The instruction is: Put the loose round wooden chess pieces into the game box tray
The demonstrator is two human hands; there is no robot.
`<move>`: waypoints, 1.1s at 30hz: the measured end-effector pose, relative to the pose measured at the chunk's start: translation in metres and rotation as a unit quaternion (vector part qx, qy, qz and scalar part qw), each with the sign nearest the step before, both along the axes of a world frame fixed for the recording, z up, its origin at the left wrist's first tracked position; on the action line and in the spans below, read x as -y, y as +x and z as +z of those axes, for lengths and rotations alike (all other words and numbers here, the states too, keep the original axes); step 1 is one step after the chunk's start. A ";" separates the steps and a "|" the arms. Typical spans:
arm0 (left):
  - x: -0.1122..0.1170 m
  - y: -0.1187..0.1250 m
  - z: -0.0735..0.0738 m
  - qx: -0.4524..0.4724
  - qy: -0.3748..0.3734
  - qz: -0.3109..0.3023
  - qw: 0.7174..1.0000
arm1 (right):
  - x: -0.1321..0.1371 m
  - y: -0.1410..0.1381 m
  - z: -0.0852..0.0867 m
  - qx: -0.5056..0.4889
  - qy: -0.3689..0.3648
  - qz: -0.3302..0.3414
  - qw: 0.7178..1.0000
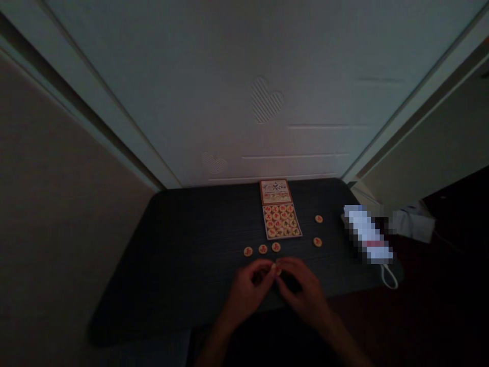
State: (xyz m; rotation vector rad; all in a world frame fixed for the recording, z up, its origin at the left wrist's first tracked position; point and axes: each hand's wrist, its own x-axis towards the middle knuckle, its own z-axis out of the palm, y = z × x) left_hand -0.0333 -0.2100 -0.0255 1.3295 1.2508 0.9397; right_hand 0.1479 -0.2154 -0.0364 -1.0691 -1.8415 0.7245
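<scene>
Fingertips of my left hand (247, 286) and my right hand (303, 289) meet near the table's front edge, pinching a round Chinese chess piece (278, 271) between them. The fingers partly cover it. Just beyond lie three loose pieces in a row: a left piece (248, 251), a middle piece (263, 249) and a right piece (275, 247). Behind them is a shallow box tray (283, 238) filled with rows of pieces, marked in red and black. Its printed lid (275, 191) lies against the tray's far side. Two more pieces, a far one (318, 219) and a near one (317, 242), rest to the right.
The dark table (191, 260) stands against a pale panel (229, 102) with embossed hearts. A pixelated bright object (367, 234) lies at the table's right end, with a white loop strap (389, 278) hanging from it. Beyond that edge is a whitish item (414, 223). The light is dim.
</scene>
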 end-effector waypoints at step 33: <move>0.000 0.007 -0.003 -0.056 0.027 0.003 0.998 | -0.010 -0.004 -0.007 -0.063 -0.178 -0.075 0.979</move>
